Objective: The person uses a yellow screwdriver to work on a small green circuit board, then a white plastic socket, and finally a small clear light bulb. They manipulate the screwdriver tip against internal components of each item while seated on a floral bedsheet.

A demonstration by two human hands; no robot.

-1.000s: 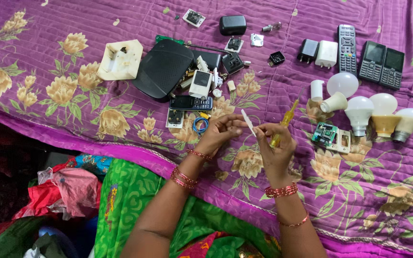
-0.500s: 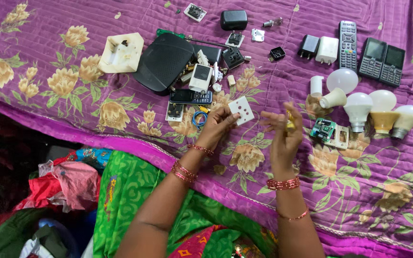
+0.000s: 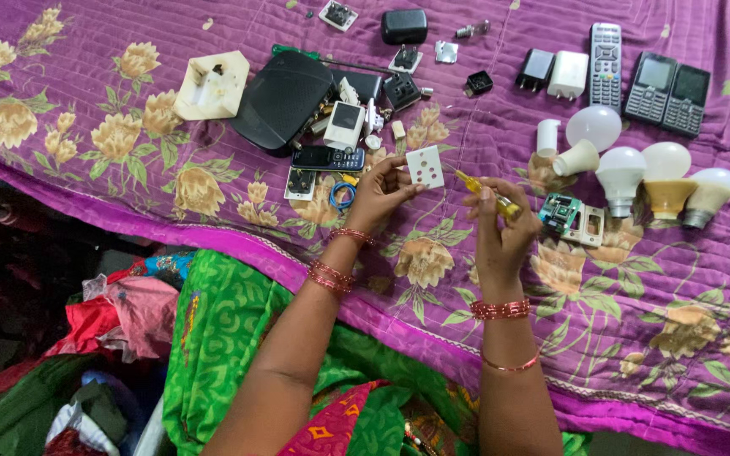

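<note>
My left hand [image 3: 379,192] pinches a small white socket plate [image 3: 425,166] with several round holes, its face turned toward me. My right hand [image 3: 500,228] grips a yellow-handled screwdriver [image 3: 487,192], its tip pointing left toward the plate without touching it. Both hands hover over a purple floral bedspread [image 3: 111,194]. A small green circuit board on a white base [image 3: 571,217] lies just right of my right hand.
Several white bulbs [image 3: 627,165] lie at the right. A remote [image 3: 606,51], two keypad phones [image 3: 669,82] and chargers [image 3: 553,71] sit behind them. A black router [image 3: 285,100], a white box [image 3: 210,84], a small phone [image 3: 327,158] and socket parts lie left of my hands.
The view has shifted slightly. My left hand turned the white plate from edge-on to face-on. My right hand moved up and right with the screwdriver, a little apart from the plate.
</note>
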